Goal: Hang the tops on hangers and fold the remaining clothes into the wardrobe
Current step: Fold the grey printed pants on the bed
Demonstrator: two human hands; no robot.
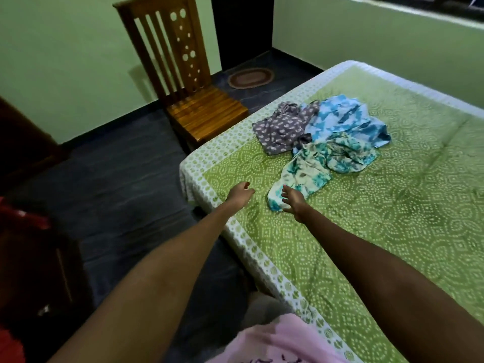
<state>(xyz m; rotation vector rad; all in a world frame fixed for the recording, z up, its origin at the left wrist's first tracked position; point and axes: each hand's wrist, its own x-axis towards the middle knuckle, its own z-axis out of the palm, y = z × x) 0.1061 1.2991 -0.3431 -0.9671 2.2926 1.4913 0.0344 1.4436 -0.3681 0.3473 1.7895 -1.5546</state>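
Pink clothing point(275, 344) fills the near edge. Both arms reach over the bed point(379, 231); left hand point(239, 195) and right hand point(294, 203) hang relaxed, holding nothing. Best pinch the teal floral garment point(314, 166) (nearest, crumpled) by its hem.

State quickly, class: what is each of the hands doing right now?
Left hand: open, holding nothing, over the bed.
Right hand: open, fingers spread, at the near edge of the teal garment; not gripping it.
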